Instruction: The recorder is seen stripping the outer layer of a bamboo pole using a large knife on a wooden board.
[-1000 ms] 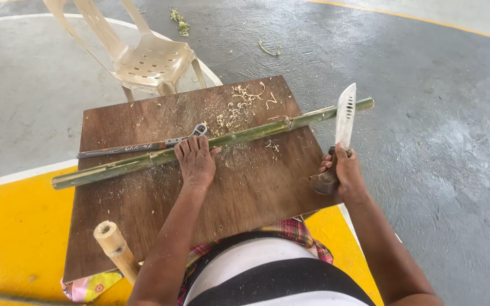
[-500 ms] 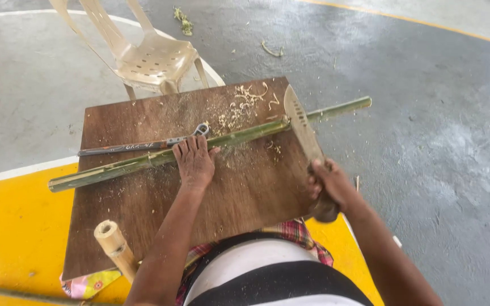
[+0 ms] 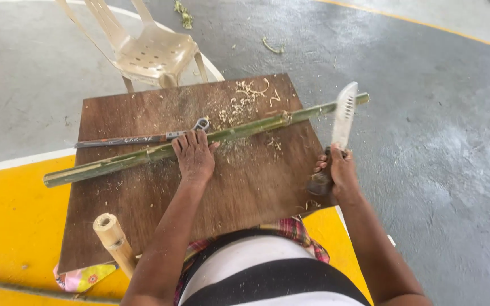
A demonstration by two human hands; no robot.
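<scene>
A long green bamboo stick [image 3: 143, 156] lies slantwise across a brown wooden board [image 3: 160, 198], its right end past the board's edge. My left hand [image 3: 194, 156] presses flat on the stick near its middle. My right hand [image 3: 336, 173] grips the handle of a broad perforated knife [image 3: 344, 113], blade raised upright just right of the board, close to the stick's right end. Pale wood shavings [image 3: 242, 105] lie on the board's far side.
A thin dark metal tool [image 3: 137, 137] lies on the board behind the stick. A short thick bamboo piece [image 3: 114, 241] leans at the near left. A beige plastic chair [image 3: 148, 51] stands beyond the board. Another stick [image 3: 35, 290] lies on the yellow floor.
Half a second ago the knife blade was down against the stick's right part; now my right hand has lifted it upright again. My left hand has stayed on the stick.
</scene>
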